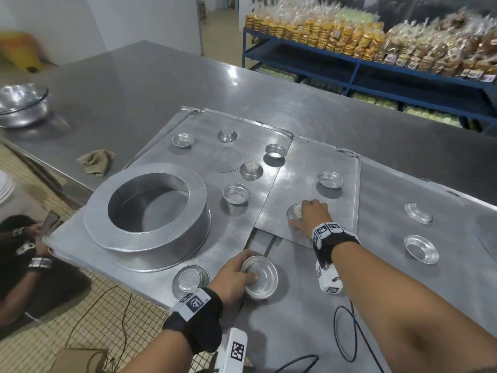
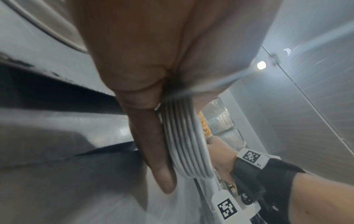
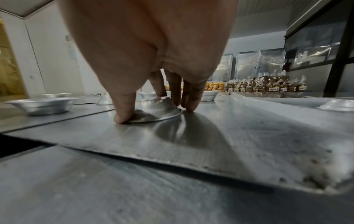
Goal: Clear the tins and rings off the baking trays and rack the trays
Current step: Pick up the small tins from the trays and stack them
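Note:
Flat metal baking trays (image 1: 309,168) overlap on a steel table. Several small round tins (image 1: 236,193) lie scattered on them, some upside down. A large metal ring (image 1: 150,205) stands on the left tray (image 1: 231,232). My left hand (image 1: 236,275) grips a nested stack of tins (image 1: 259,277) near the front edge; the left wrist view shows the stack's (image 2: 184,141) rims between thumb and fingers. My right hand (image 1: 306,214) closes its fingertips around an upturned tin (image 1: 294,212) on the middle tray (image 3: 210,136); in the right wrist view thumb and fingers touch that tin's (image 3: 159,110) rim.
Another upturned tin (image 1: 191,278) sits left of my left hand. Two tins (image 1: 421,249) lie on the right tray. A cloth (image 1: 95,161) and a metal bowl (image 1: 21,103) are at the left. A person (image 1: 29,259) crouches below the table's left edge. Blue shelves (image 1: 376,65) hold bagged biscuits.

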